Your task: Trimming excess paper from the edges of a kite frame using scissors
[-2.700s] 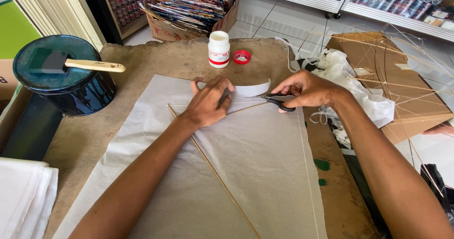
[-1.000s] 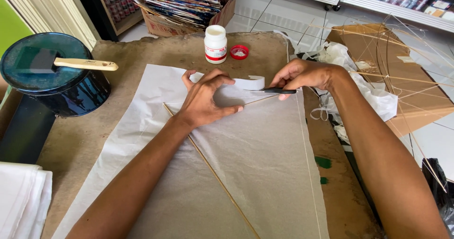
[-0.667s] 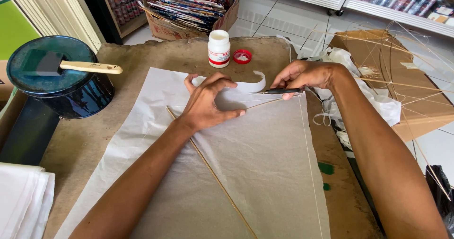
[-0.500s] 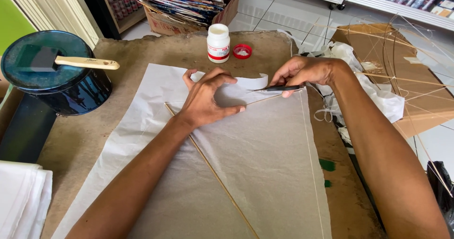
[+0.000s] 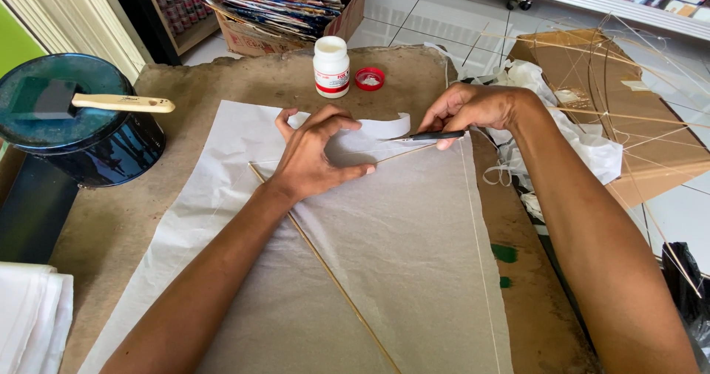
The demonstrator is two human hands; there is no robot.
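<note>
White paper sheet point(image 5: 384, 270) lies flat across the brown table point(image 5: 133, 226), a thin stick point(image 5: 325, 278) running diagonally beneath it. Left hand point(image 5: 314, 156) presses down on the paper, fingers spread, nothing gripped. Right hand point(image 5: 473, 108), further right, pinches a dark blade point(image 5: 433, 135) at the paper's far edge, where a cut strip point(image 5: 381, 127) curls up. Beyond: glue bottle point(image 5: 331, 66), red cap point(image 5: 370, 79).
</note>
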